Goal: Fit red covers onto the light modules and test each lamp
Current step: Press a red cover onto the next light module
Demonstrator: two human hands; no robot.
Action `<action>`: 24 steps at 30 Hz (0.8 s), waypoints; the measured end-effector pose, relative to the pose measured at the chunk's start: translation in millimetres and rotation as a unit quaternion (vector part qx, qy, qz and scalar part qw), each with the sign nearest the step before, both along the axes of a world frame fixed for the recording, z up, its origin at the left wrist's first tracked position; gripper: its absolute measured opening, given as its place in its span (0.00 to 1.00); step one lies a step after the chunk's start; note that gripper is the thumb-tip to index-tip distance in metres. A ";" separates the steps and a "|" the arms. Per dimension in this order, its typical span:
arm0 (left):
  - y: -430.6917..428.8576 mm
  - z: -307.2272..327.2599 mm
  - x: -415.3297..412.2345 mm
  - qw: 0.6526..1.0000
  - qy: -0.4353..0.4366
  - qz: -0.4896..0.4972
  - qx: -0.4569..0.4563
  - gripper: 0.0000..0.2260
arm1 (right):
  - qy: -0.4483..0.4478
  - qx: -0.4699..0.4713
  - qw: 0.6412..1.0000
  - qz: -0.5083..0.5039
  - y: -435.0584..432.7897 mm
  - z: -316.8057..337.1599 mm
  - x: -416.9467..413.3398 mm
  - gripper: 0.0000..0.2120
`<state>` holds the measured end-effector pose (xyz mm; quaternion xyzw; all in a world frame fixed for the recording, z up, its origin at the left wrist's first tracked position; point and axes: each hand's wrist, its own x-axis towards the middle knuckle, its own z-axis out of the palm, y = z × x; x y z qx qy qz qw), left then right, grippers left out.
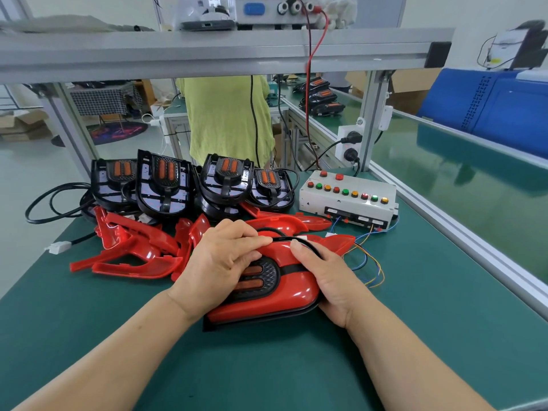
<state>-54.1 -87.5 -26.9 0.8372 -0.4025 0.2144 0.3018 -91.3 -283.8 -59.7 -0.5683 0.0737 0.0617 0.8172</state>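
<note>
Far left on the green worktop (89, 336), a heap of loose covers (133, 256) lies waiting, and behind it stands a row of bare modules (166, 185), apparently not yet dressed. Now to the centre: the left hand (219, 259) lies on top of the red cover (281, 289), fingers spread and only lightly bent, pressing down, not gripping. That cover sits on its light module (237, 324), whose black rim peeks out along the near edge. The pair's long axis runs from near left to far right. The right hand (332, 277) wraps the right-hand end, thumb on top beside the black cable (296, 240), fingers curled under. A seating squeeze, by the look of it. Coloured wires (370, 262) trail off just right of that hand, towards the test box (347, 200), far right. So the right hand is the nearer one for plugging in.
</note>
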 end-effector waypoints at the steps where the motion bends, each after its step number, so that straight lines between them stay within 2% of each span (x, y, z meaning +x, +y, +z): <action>1: -0.3 0.7 0.2 1.000 -0.002 -0.001 0.006 0.14 | 0.003 -0.006 1.000 -0.018 2.0 -0.3 -0.2 0.26; 5: -0.9 -0.9 0.3 1.000 -0.004 0.026 0.016 0.14 | 0.004 -0.007 0.999 -0.040 5.0 -0.3 -1.0 0.16; 8: 3.9 -2.9 -3.1 0.995 0.049 0.079 -0.048 0.14 | -0.006 0.003 0.999 -0.045 5.0 -0.5 -1.9 0.22; 10: 14.2 -1.8 -2.9 0.969 0.130 0.157 -0.142 0.13 | -0.007 0.006 0.999 -0.037 4.1 -0.6 -2.2 0.24; 12: 26.6 -0.1 -2.9 0.923 0.226 0.236 -0.205 0.09 | -0.008 0.007 0.999 -0.034 3.2 -1.0 -1.8 0.24; 13: 32.0 -0.9 -2.9 0.900 0.277 0.249 -0.228 0.11 | -0.009 0.007 0.999 -0.035 3.2 -1.1 -1.4 0.25; 14: 36.6 -2.7 -4.2 0.883 0.324 0.245 -0.237 0.14 | -0.011 0.009 0.999 -0.035 3.4 -1.3 -1.4 0.25; 18: 41.8 -6.1 -14.2 0.854 0.454 0.156 -0.199 0.29 | -0.013 0.011 0.999 -0.035 4.3 0.2 -2.0 0.28; 20: 39.0 -5.5 -15.3 0.818 0.513 0.092 -0.244 0.27 | -0.011 0.011 0.999 -0.033 4.0 0.5 -2.5 0.28; 24: 32.3 -2.4 -16.1 0.710 0.614 0.000 -0.344 0.23 | -0.005 0.007 0.999 -0.033 4.0 1.7 -3.7 0.29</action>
